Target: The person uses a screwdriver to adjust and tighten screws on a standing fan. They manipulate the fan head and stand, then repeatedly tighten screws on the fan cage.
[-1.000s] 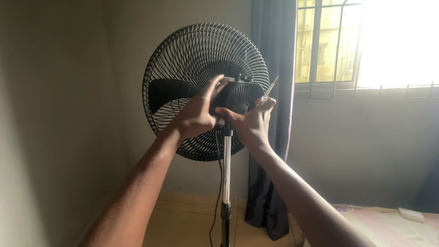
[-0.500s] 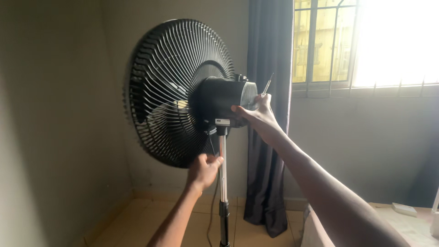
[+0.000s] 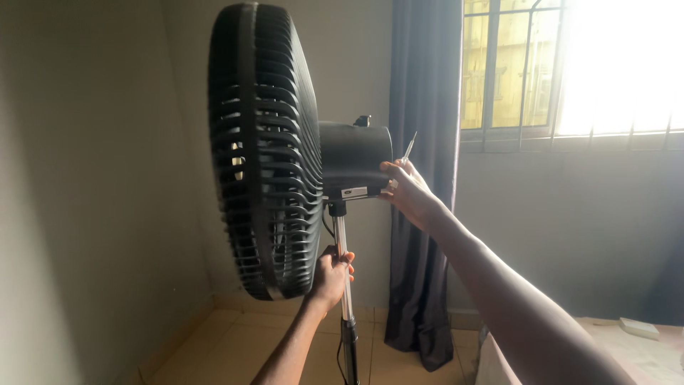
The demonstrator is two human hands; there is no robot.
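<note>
Left hand: left hand (image 3: 332,274) reaches up from below, fingers wrapped tight round the chrome pole (image 3: 343,267) just under the fan head
Right hand: right hand (image 3: 406,189) stretched out at arm's length, pressed to the rear of the black motor housing (image 3: 354,158), pinching a thin screwdriver (image 3: 409,148) that sticks up past the knuckles
Fan: pedestal fan side-on, black grille (image 3: 260,150) left of both hands
Behind: dark curtain (image 3: 424,107), barred window (image 3: 570,68)
</note>
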